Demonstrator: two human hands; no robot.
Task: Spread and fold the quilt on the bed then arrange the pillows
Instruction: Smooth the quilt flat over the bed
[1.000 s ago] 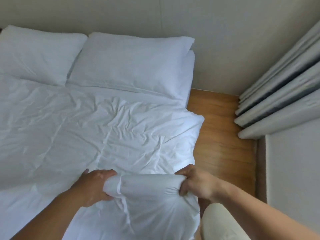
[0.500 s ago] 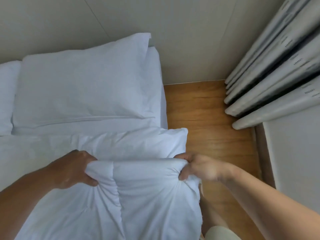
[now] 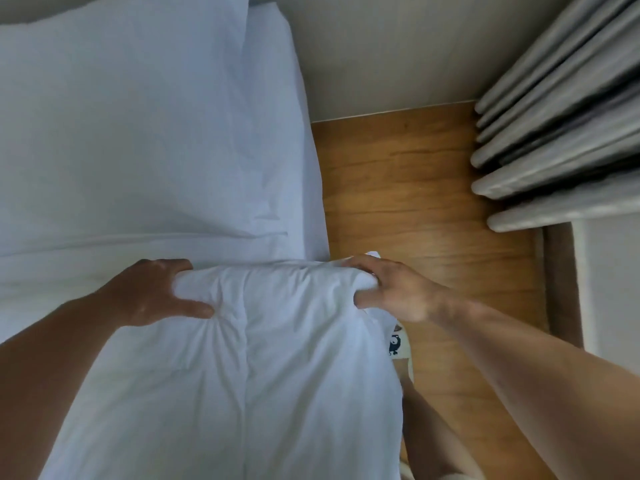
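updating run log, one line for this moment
left hand: grips white padded quilt | right hand: grips quilt | white pillow: beyond quilt

A quilt (image 3: 242, 375) lies on the near part of a bed (image 3: 52, 271). Two grips hold its far edge: the left grip (image 3: 152, 292) at the left of that edge, the right grip (image 3: 394, 289) at the right, over the bed's right side. Just beyond that edge a pillow (image 3: 131, 126) lies at the far end of the bed, by the far wall (image 3: 363, 46). Right of the bed runs the floor (image 3: 398, 188), with a curtain (image 3: 561, 116) at its far right. A leg (image 3: 426, 427) stands on the floor, near, just right of the quilt
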